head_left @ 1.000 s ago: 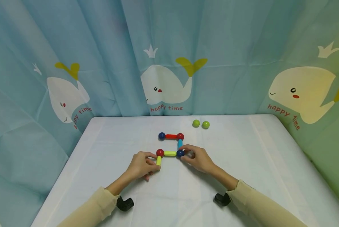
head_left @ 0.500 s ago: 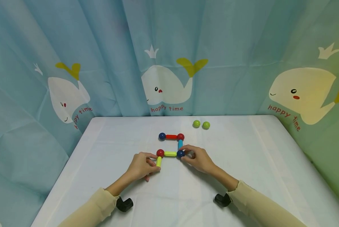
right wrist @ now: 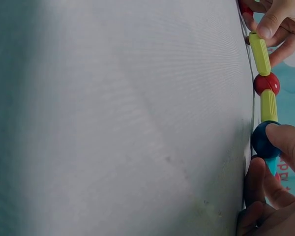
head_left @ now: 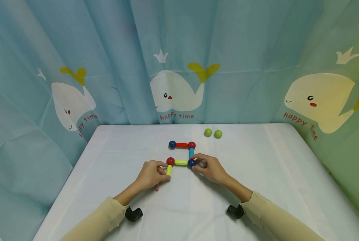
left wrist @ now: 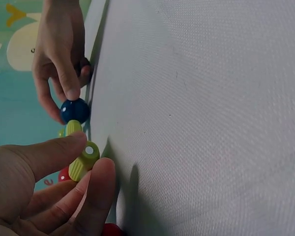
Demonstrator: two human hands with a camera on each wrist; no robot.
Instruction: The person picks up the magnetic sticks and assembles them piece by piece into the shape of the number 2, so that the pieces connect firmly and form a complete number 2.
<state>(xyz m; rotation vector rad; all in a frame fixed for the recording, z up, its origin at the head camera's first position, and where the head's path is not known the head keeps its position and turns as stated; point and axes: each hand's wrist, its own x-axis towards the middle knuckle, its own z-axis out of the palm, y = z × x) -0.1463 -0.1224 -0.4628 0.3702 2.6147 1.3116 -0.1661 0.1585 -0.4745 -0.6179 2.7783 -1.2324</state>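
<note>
Shifted slightly forward since half a second earlier are the left hand (head_left: 150,174) and near red ball (head_left: 170,161); the right hand (head_left: 210,169) is almost unmoved. Head view: on the white table (head_left: 242,150), the left hand pinches the outer yellow rod (head_left: 169,170), which meets the near red ball; the inner yellow rod (head_left: 181,163) links that ball to the near blue ball (head_left: 192,163), gripped by the right hand. Left wrist view: thumb and fingers clamp the outer yellow rod, bare end showing; its joint is partly hidden, so firm seating cannot be confirmed. Right wrist view: thumb and forefinger hold the near blue ball. Judged step: aligning the outer yellow rod; the next move calls for steadying the near blue ball meanwhile.
</note>
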